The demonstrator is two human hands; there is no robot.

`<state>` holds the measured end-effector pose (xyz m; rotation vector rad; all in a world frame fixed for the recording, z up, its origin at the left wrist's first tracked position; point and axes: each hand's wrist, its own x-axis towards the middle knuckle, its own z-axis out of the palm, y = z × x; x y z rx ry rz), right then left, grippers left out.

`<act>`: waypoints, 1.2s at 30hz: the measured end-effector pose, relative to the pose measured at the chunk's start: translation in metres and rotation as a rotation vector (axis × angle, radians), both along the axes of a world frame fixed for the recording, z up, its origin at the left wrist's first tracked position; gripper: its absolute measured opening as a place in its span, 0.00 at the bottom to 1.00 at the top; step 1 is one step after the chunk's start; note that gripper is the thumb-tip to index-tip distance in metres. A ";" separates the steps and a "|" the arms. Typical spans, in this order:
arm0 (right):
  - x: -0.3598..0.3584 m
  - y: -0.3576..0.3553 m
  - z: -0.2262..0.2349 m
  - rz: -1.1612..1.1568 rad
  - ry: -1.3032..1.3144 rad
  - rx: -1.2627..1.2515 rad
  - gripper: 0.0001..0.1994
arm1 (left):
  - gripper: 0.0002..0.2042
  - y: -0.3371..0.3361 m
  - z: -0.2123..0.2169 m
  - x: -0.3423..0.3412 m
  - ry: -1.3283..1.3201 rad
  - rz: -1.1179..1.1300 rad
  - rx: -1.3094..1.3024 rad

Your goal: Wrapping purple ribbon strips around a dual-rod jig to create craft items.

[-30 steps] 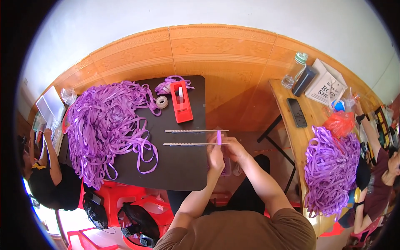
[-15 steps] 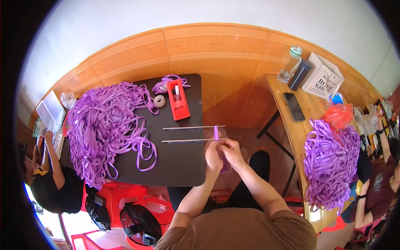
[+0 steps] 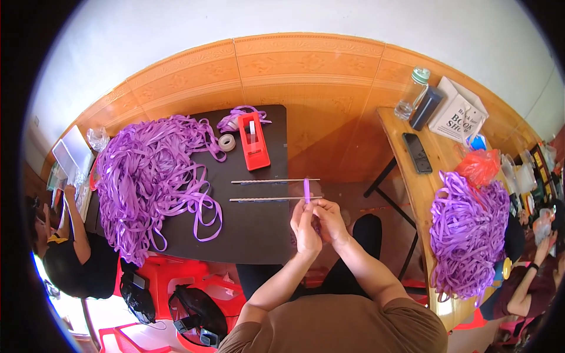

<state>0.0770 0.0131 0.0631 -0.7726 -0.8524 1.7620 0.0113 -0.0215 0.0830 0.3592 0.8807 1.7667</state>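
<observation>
The person's left hand (image 3: 305, 226) and right hand (image 3: 331, 220) meet just off the right edge of the black table (image 3: 259, 235), fingers pinched together on a short purple ribbon strip (image 3: 306, 190) that stands upright above the fingertips — both hands are closed on its lower end. The strip rises between the free ends of two thin metal rods (image 3: 275, 190) that lie side by side across the tabletop and jut past its right edge. Beyond the rods stands a red tape dispenser (image 3: 253, 141), with a roll of clear tape (image 3: 226, 142) just beside it. A big heap of purple ribbon (image 3: 147, 176) covers the table's left half, loops trailing over the near edge; the dark surface between heap and rods is bare. To the right, a gap of tiled floor separates the black table from a wooden table (image 3: 412, 170), which carries a second ribbon pile (image 3: 468, 232), a phone (image 3: 416, 153) and a clear bottle (image 3: 411, 94). Other people sit at the far left and far right margins.
</observation>
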 end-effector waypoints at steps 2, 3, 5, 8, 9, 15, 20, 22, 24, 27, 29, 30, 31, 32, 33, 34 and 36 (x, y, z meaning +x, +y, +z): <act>-0.001 -0.001 0.006 -0.005 -0.003 0.000 0.05 | 0.15 0.000 0.006 -0.001 -0.005 -0.022 0.003; -0.001 -0.002 0.007 -0.012 -0.025 -0.029 0.05 | 0.15 0.001 0.006 -0.001 -0.006 -0.021 0.006; -0.002 -0.004 0.010 -0.015 -0.044 -0.053 0.05 | 0.15 0.004 0.003 -0.004 -0.179 0.006 -0.029; 0.006 -0.008 0.016 -0.127 -0.094 0.031 0.05 | 0.22 -0.003 0.026 -0.011 -0.256 -0.158 -0.038; 0.009 -0.009 0.023 -0.188 -0.133 0.043 0.05 | 0.26 -0.006 0.039 -0.012 -0.301 -0.189 -0.081; 0.015 0.020 0.075 -0.205 -0.271 0.309 0.06 | 0.36 -0.001 0.055 -0.034 -0.447 -0.329 -0.172; -0.037 0.078 0.093 0.072 -0.370 0.484 0.08 | 0.41 0.001 0.056 -0.047 -0.591 -0.445 -0.168; -0.069 0.106 0.087 0.119 -0.432 0.469 0.09 | 0.42 0.000 0.056 -0.049 -0.583 -0.471 -0.157; -0.092 0.118 0.089 0.112 -0.448 0.372 0.14 | 0.42 0.000 0.060 -0.048 -0.591 -0.474 -0.150; -0.112 0.138 0.085 -0.017 -0.673 0.420 0.17 | 0.43 -0.001 0.068 -0.048 -0.580 -0.485 -0.138; -0.124 0.140 0.085 -0.023 -0.741 0.383 0.18 | 0.44 -0.002 0.065 -0.050 -0.590 -0.484 -0.166; -0.133 0.141 0.084 -0.044 -0.794 0.383 0.16 | 0.44 -0.001 0.063 -0.052 -0.592 -0.477 -0.165; -0.141 0.141 0.081 -0.063 -0.849 0.381 0.15 | 0.44 -0.002 0.061 -0.054 -0.594 -0.472 -0.165; -0.140 0.150 0.073 -0.076 -0.854 0.379 0.15 | 0.43 0.000 0.062 -0.052 -0.594 -0.497 -0.142; -0.138 0.160 0.066 -0.057 -0.720 0.347 0.13 | 0.42 0.001 0.063 -0.049 -0.595 -0.524 -0.119; -0.143 0.160 0.069 -0.020 -0.582 0.317 0.11 | 0.42 0.000 0.064 -0.050 -0.598 -0.521 -0.117; -0.145 0.154 0.072 -0.037 -0.483 0.271 0.09 | 0.39 0.000 0.067 -0.050 -0.590 -0.505 -0.140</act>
